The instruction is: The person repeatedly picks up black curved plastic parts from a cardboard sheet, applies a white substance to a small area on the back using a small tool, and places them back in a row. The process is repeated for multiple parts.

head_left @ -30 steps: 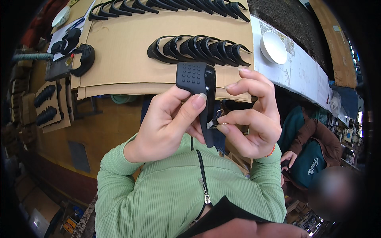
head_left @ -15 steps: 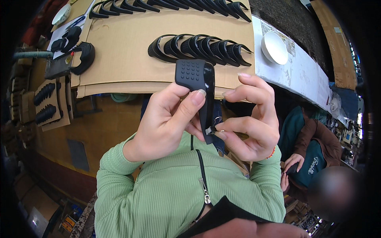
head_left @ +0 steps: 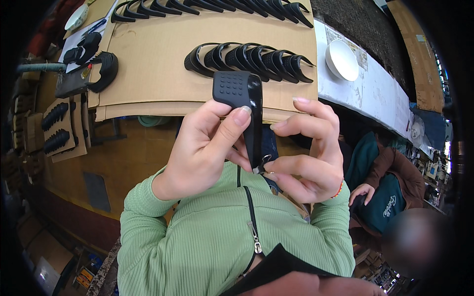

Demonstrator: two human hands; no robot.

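Note:
My left hand (head_left: 197, 148) grips a black curved plastic piece (head_left: 254, 118) between thumb and fingers. Its broad upper end carries rows of small round bumps, and a glossy strip runs down its right side to a narrow lower end. My right hand (head_left: 313, 153) pinches a small dark clip with wire loops, apparently a binder clip (head_left: 264, 163), between thumb and index finger. The clip touches the narrow lower end of the piece; whether it bites on the edge I cannot tell. The other fingers of my right hand are raised and spread.
Similar black pieces lie nested in a near row (head_left: 247, 59) and a far row (head_left: 197, 7) on a cardboard-covered table (head_left: 148, 64). A white bowl (head_left: 341, 60) stands to the right. More black parts (head_left: 102, 71) lie at the left. A co-worker (head_left: 385, 182) sits at the right.
The black piece and my left hand have shifted slightly left. The clip in my right hand has turned, so its wire loop now shows. The co-worker's hand has moved.

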